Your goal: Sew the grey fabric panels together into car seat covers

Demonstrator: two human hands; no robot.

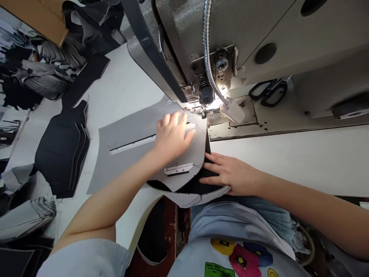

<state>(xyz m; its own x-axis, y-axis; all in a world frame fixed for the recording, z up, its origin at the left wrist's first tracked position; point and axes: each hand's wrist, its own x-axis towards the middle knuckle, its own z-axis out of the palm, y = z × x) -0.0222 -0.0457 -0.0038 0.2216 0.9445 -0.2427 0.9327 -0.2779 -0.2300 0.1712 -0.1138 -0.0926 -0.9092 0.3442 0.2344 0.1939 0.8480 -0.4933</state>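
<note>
A grey fabric panel (pixel 127 140) lies on the white table with its front edge by the needle area (pixel 203 113) of a sewing machine. It carries a long white strip (pixel 134 145) and a short white strip (pixel 178 169) with dots. My left hand (pixel 172 134) rests on the panel, palm down, thumb apart from the fingers, close to the presser foot. Under the panel's curved right edge shows black material (pixel 198 186) with a pale border. On it lies my right hand (pixel 227 173), fingers spread, their tips at the panel's edge.
Black-handled scissors (pixel 269 91) lie behind the lit machine bed, under the sewing machine's arm (pixel 273 23). Stacked dark fabric pieces (pixel 59 154) sit on the table at left. More fabric bundles (pixel 49 73) and a cardboard box (pixel 37 17) are at the far left.
</note>
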